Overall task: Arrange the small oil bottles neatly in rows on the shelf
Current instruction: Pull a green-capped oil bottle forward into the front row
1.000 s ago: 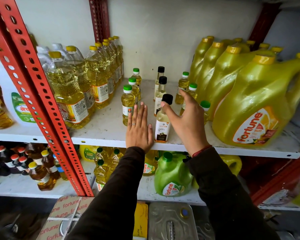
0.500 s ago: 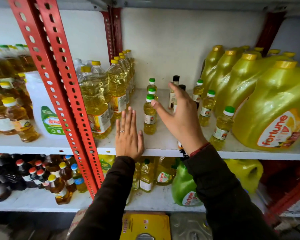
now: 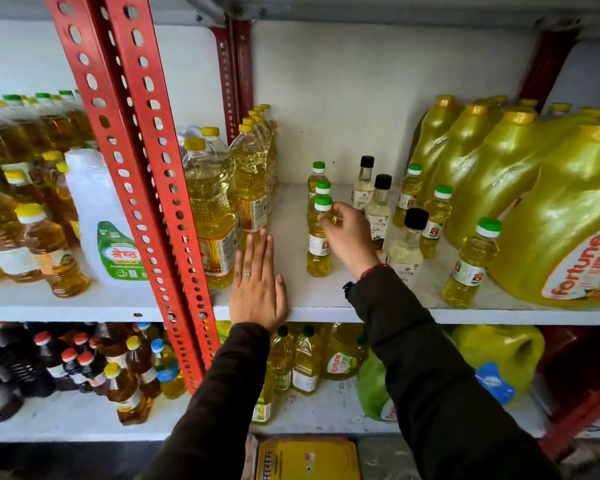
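Small oil bottles stand in rows on the white shelf (image 3: 326, 310). Three green-capped ones form a left row; my right hand (image 3: 349, 237) grips the neck of the front green-capped bottle (image 3: 318, 247). Beside it runs a row of three black-capped bottles, the nearest black-capped bottle (image 3: 406, 249) just right of my wrist. Further right stand three more green-capped bottles, the front one (image 3: 470, 263) next to the big jug. My left hand (image 3: 257, 289) lies flat, fingers together, on the shelf's front edge, holding nothing.
Tall yellow-capped oil bottles (image 3: 210, 209) crowd the left of the small ones, behind a red perforated upright (image 3: 160, 202). Large yellow Fortune jugs (image 3: 561, 230) fill the right. The lower shelf holds more bottles and a green jug (image 3: 374, 393).
My right hand left the front black-capped bottle, moved left and closed on the front green-capped bottle's neck. My left hand stayed flat on the shelf edge. The camera view shifted left.
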Demonstrator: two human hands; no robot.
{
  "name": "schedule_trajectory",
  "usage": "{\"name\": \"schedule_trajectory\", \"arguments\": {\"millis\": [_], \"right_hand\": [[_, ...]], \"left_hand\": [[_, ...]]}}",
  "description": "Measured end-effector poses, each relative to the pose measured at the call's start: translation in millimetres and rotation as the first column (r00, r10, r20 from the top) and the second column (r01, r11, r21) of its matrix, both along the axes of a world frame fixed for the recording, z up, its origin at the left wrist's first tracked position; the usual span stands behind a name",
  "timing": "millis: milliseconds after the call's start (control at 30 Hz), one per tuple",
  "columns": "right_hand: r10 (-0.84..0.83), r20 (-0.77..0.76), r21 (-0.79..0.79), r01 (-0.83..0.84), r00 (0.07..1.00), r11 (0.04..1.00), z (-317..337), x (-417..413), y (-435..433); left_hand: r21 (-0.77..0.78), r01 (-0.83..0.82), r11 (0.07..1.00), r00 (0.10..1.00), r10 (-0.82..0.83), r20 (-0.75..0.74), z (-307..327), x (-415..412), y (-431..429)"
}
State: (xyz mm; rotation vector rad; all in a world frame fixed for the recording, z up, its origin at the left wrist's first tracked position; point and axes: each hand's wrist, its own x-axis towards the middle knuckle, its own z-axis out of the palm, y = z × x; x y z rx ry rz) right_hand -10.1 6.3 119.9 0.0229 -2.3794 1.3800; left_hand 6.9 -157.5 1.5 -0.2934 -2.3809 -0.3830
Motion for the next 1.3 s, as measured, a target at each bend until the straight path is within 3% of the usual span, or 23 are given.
{"name": "schedule_trajectory", "arguments": {"millis": [367,733,1300], "right_hand": [[-0.151,-0.103,0.0,0.152,0.983,0.988,-8.6,-4.7,10.1],[-0.023,-0.059,-0.05,0.02,0.998,0.999,-11.8,-1.2,12.1],[-0.138,-0.159,-0.041,0.133,0.977,0.99,-14.3,18.4,9.6]], "left_hand": [[0.007,-0.015,1.0,1.0,0.015,0.005,-1.0,-1.2,0.4],[0.004,-0.028,1.0,1.0,0.028,0.007,-1.9,-2.3,0.4],[-0.011,-0.051,0.999,0.998,0.052,0.024,-1.2,-1.7,0.7]]}}
